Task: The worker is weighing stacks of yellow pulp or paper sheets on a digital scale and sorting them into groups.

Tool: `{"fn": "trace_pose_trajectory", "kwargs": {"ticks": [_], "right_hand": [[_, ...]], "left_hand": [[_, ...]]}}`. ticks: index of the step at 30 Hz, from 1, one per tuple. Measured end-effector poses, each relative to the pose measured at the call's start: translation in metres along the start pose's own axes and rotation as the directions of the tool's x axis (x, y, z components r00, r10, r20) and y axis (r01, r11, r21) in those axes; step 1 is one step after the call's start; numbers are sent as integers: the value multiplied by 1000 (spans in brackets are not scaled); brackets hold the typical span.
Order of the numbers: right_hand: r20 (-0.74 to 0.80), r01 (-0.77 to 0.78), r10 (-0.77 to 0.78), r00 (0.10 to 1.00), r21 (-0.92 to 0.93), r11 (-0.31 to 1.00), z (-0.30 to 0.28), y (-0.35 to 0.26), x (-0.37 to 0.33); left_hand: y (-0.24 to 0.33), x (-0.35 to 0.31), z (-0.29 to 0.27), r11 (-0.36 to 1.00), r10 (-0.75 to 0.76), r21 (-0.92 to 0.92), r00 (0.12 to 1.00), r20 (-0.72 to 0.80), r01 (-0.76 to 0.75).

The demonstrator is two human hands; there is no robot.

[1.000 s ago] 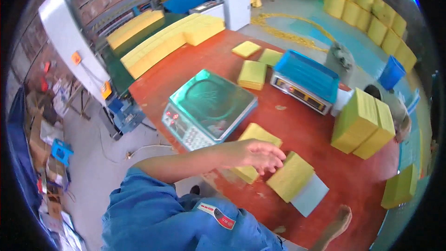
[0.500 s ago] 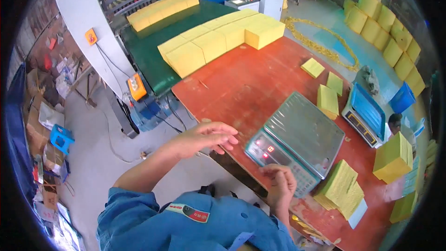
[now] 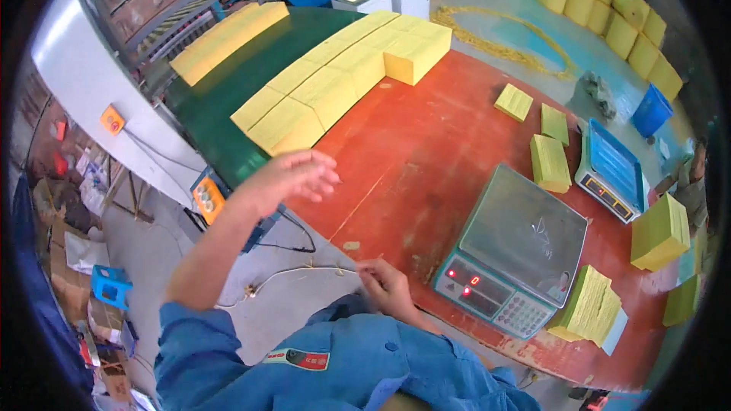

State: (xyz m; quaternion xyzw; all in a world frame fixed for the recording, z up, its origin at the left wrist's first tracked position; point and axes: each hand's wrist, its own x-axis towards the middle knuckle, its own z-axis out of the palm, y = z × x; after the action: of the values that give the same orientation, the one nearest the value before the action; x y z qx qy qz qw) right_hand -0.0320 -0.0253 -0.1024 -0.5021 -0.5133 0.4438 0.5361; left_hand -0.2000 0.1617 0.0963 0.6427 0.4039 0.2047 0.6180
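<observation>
My left hand is held over the table's near left edge, fingers loosely stretched and holding nothing. It is nearest a row of yellow paper blocks, apart from them as far as I can tell. Lower down, my right hand is at the near edge of the red table. Its fingers are curled toward the thumb; whether anything small is between them cannot be made out. To its right stands a digital scale with a bare metal pan and a lit red display.
A torn-edged yellow stack stands beside the scale. Farther right are a blue-tray scale and another yellow stack. A green conveyor surface adjoins the table at the far left. An orange control box is near my left forearm.
My left hand has moved left and away from me, toward the yellow row. My right hand has moved left, off the scale's keypad side. The whole view has shifted.
</observation>
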Motion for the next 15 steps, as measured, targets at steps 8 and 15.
{"fn": "trace_pose_trajectory", "kwargs": {"ticks": [8, 15], "right_hand": [[-302, 24, -147, 942, -375, 927, 17, 22, 93], [-643, -196, -98, 760, -370, 908, 31, 53, 126]], "left_hand": [[8, 281, -107, 800, 156, 585, 988, 12, -134], [4, 543, -105, 346, 593, 855, 796, 121, -387]]}}
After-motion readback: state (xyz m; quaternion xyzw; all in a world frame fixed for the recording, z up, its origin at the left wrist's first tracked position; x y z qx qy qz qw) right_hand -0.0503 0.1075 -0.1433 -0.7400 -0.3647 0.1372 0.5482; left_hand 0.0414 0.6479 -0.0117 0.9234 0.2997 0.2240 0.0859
